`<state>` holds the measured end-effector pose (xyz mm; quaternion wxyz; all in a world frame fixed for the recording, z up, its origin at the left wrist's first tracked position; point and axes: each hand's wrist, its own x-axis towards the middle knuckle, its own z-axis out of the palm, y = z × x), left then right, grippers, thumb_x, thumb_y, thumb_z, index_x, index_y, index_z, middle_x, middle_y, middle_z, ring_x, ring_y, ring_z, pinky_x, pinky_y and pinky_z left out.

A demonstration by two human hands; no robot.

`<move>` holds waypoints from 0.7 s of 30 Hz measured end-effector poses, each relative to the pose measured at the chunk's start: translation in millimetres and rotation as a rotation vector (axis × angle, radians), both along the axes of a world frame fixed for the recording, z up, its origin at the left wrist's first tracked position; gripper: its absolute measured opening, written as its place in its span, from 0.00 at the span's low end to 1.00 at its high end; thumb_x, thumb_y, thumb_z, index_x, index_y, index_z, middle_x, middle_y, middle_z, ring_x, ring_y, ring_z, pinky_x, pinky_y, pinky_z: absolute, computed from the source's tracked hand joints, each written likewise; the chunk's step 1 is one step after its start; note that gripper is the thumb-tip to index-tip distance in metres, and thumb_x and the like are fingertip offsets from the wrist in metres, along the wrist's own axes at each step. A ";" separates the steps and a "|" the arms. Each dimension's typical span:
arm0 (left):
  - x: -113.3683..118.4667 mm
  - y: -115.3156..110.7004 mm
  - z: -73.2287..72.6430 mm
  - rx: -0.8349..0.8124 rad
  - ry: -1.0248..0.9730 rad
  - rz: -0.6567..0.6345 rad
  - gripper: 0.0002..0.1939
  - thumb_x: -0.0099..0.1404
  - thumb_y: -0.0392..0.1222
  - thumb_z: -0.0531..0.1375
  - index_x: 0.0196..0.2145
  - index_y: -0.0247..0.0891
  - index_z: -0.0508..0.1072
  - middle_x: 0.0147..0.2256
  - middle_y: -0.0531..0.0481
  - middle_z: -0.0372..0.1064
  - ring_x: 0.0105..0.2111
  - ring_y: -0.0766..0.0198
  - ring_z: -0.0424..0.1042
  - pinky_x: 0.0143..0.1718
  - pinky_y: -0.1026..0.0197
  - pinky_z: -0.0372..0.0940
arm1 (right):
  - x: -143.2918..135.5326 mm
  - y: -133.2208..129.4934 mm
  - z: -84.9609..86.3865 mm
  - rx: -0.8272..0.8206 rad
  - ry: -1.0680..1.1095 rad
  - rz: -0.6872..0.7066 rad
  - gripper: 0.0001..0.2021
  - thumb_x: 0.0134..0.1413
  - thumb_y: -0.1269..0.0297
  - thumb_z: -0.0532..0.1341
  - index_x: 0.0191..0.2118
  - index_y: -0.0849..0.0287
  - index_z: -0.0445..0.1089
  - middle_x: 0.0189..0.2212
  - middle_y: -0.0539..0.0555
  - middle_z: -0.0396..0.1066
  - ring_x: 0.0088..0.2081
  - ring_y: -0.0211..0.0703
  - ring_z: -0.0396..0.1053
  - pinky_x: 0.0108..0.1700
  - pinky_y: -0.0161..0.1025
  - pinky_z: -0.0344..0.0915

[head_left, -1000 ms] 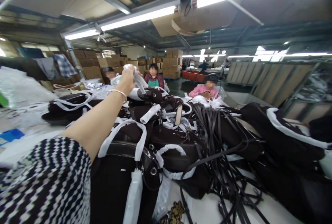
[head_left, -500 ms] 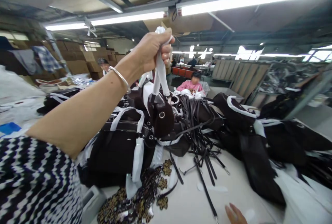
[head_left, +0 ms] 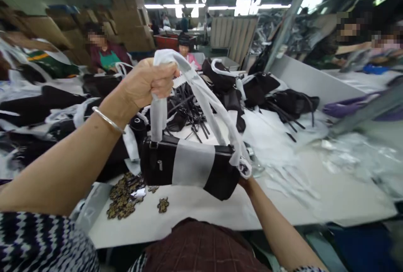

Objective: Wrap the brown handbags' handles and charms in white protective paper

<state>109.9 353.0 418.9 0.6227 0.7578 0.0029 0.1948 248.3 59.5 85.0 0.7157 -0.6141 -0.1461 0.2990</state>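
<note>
The left hand (head_left: 157, 77) is curled tight around a white-wrapped handle (head_left: 159, 114), with its fingers folded over and no gap showing. A black bag (head_left: 166, 158) hangs below this grip, held up over the white table (head_left: 201, 211). A white band (head_left: 193, 163) goes around the bag's middle, a bit to the right of the grip and lower down. The right hand (head_left: 244, 182) is at the bag's right end, far below the grip. Most of it hides behind the bag, so I cannot tell how its fingers are bent. A silvery bracelet (head_left: 108, 120) circles the wrist just behind the grip. Down and to the left of the grip is a pile of spotted tags (head_left: 122, 200). Past the grip, black straps (head_left: 195, 123) lie in a tangle. Right of the grip and farther off are white sheets (head_left: 267, 133).
</note>
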 end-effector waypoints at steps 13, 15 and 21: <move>10.6 -20.3 -158.2 -0.231 0.181 0.344 0.10 0.68 0.44 0.59 0.32 0.36 0.67 0.16 0.62 0.45 0.17 0.74 0.46 0.21 0.67 0.49 | -25.8 -137.9 -49.5 -0.196 0.483 -0.181 0.19 0.32 0.61 0.75 0.34 0.56 0.73 0.31 0.50 0.73 0.33 0.42 0.71 0.34 0.40 0.70; 2.2 -17.1 -164.6 -0.181 0.185 0.401 0.10 0.67 0.45 0.60 0.33 0.36 0.68 0.17 0.61 0.49 0.18 0.72 0.51 0.23 0.66 0.53 | -34.0 -150.6 -51.1 -0.227 0.500 -0.184 0.18 0.30 0.61 0.76 0.31 0.57 0.72 0.30 0.50 0.73 0.32 0.42 0.71 0.33 0.40 0.69; -23.8 -31.3 -170.6 0.189 0.138 0.639 0.23 0.55 0.45 0.68 0.47 0.37 0.70 0.39 0.48 0.71 0.39 0.58 0.71 0.43 0.57 0.68 | -36.0 -164.7 -42.9 -0.345 0.318 -0.024 0.19 0.35 0.62 0.73 0.38 0.57 0.75 0.38 0.53 0.77 0.39 0.45 0.73 0.45 0.44 0.69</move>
